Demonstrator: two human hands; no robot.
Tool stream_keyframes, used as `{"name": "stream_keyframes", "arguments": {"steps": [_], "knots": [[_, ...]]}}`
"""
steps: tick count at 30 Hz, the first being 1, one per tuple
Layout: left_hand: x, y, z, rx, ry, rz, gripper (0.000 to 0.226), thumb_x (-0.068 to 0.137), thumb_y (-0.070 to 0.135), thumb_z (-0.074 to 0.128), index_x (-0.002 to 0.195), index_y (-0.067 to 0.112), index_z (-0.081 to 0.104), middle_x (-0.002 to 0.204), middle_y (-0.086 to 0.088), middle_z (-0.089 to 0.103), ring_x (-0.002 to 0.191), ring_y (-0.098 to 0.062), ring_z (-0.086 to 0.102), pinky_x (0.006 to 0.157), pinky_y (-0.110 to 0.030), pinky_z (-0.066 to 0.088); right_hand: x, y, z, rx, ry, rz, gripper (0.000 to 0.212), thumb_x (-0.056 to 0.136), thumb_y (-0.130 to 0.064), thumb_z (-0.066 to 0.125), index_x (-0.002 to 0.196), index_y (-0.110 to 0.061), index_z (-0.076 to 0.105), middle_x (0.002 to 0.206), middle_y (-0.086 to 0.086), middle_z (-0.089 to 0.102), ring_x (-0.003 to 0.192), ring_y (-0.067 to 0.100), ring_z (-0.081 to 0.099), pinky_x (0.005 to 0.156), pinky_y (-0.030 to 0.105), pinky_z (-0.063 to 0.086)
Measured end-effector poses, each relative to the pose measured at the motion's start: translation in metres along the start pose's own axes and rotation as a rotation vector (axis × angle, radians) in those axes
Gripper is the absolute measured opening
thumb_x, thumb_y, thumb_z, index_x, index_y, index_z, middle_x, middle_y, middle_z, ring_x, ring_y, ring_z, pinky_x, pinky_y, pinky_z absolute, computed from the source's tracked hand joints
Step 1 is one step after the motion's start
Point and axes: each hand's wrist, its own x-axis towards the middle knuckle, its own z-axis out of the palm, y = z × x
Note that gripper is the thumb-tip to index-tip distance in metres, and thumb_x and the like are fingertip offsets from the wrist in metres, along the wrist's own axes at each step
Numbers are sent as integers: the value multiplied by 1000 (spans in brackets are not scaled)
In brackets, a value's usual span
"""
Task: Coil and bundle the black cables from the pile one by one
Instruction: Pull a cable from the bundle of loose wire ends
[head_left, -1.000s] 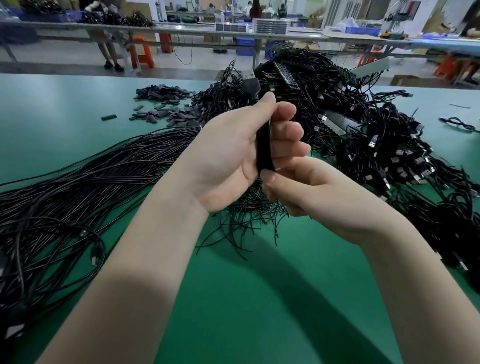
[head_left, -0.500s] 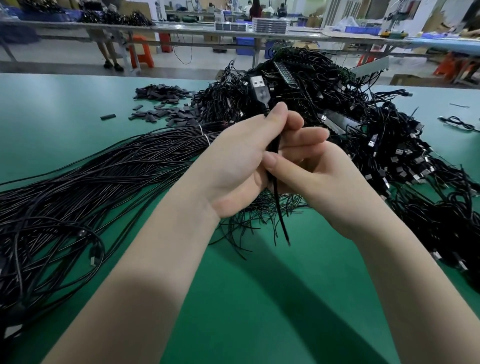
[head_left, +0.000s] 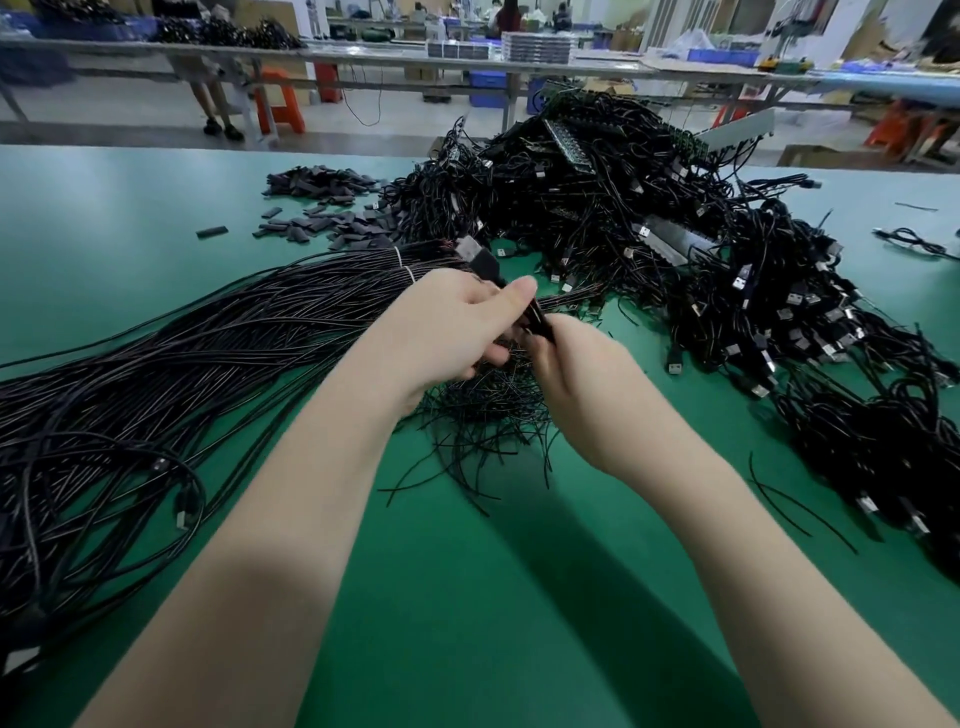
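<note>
Left hand (head_left: 447, 327) was curled round a coiled black USB cable (head_left: 535, 317), thumb clamped on top, with the USB plug (head_left: 475, 252) sticking out past the knuckles toward the far side. Right hand (head_left: 582, 374) pinched the lower end of the same cable just under the left thumb; probably working a twist tie round it, but the fingers hid that part, so can't confirm. Both hands were held over the loose heap of thin black ties (head_left: 488, 415) on the green table (head_left: 467, 597).

Risks from here:
- Coil was held by the thumb alone at the top. If that pressure eased before the tie was closed, loops would spring open and need recoiling.
- Hands sat right above the tie heap, so stray ties could snag in the wrap.
- The big tangled pile of cables (head_left: 649, 234) lay just behind, and the long straight cables (head_left: 208, 353) just left. A dangling tail could catch either one and drag neighbours along.
- Plug overhang was long, so an off-centre tie would likely let the bundle slip apart.
</note>
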Motion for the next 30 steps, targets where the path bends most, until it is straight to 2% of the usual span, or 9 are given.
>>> {"name": "stream_keyframes", "arguments": {"steps": [4,7,11,16,19,22,25,28,30], "knots": [[3,-6,2,694,202,269,58,90,38,65,141,25,43,139,1,50,121,-18,52,97,-38,45,2,22,9,232,-216,177,28,104,-23,31,94,-15,56,65,-4,44,53,13,40,54,29,32],[0,3,19,1068,-144,495,50,92,25,63,139,33,45,143,8,46,132,-16,41,109,-40,36,-1,32,4,478,-386,235,29,104,-23,31,90,-13,54,60,-8,37,45,7,35,48,25,33],[-1,9,29,924,-294,315,36,87,39,68,122,39,62,110,7,65,108,-18,57,77,-33,48,-6,41,-7,426,-564,251,31,104,-25,35,85,-14,57,59,-7,37,47,10,32,43,20,31],[0,6,29,884,-412,268,39,76,52,75,109,33,71,67,9,51,75,-17,52,67,-30,45,-9,48,-14,512,-719,267,31,104,-29,38,81,-15,54,51,-14,35,45,8,26,45,20,27],[0,4,33,932,-438,238,37,80,52,72,105,24,72,62,7,48,63,-14,48,64,-30,45,-9,52,-12,529,-773,267,32,103,-33,38,82,-14,53,51,-14,35,44,8,25,45,20,27],[-2,-1,39,957,-422,214,30,88,46,65,102,20,69,69,7,50,75,-20,56,72,-36,53,-7,58,-6,575,-797,257,31,102,-36,37,89,-12,51,52,-14,33,44,7,25,45,20,28],[-2,-6,46,977,-400,192,19,94,35,57,90,16,60,71,4,50,76,-23,58,69,-35,51,-6,64,-1,678,-827,275,29,96,-41,43,88,-14,50,55,-11,31,47,9,22,46,20,23],[2,-10,43,987,-376,160,14,96,27,53,97,17,62,75,3,52,74,-21,58,66,-34,51,-3,73,2,786,-712,345,42,83,-57,49,92,-20,65,60,-5,46,47,9,34,45,19,28],[9,-15,31,959,-321,111,16,99,29,51,97,18,61,77,3,56,66,-16,57,58,-30,48,3,82,5,930,-405,465,50,86,-64,45,102,-23,69,66,-2,58,48,10,41,45,22,27]]}}
